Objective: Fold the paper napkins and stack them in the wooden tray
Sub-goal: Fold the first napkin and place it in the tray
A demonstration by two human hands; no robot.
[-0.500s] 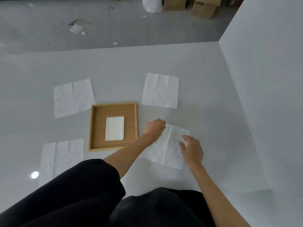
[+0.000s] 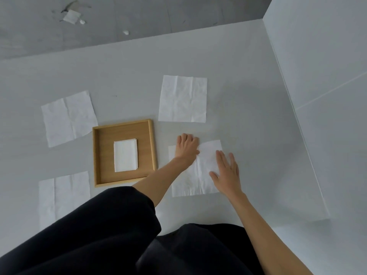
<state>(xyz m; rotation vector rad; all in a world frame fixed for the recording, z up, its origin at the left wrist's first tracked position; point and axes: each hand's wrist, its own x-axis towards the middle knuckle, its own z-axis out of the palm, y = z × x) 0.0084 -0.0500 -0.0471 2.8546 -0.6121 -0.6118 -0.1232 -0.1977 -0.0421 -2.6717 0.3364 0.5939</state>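
A square wooden tray [image 2: 152,143] lies on the white surface with one folded white napkin [image 2: 125,155] in its middle. To its right an unfolded napkin [image 2: 195,175] lies flat. My left hand [image 2: 186,144] rests on that napkin's far left corner, fingers curled down. My right hand [image 2: 226,171] lies flat on its right half, fingers spread. Three more unfolded napkins lie around the tray: far right [image 2: 182,99], far left [image 2: 68,118] and near left [image 2: 63,195].
A white wall [image 2: 327,96] rises along the right side of the surface. The grey floor beyond the far edge holds scraps of paper [image 2: 72,16]. My dark-clothed legs [image 2: 111,235] fill the near foreground.
The napkin under my hands has turned square to the tray. My right hand moved from its right edge onto the sheet and flattened. The view tilted down and closer.
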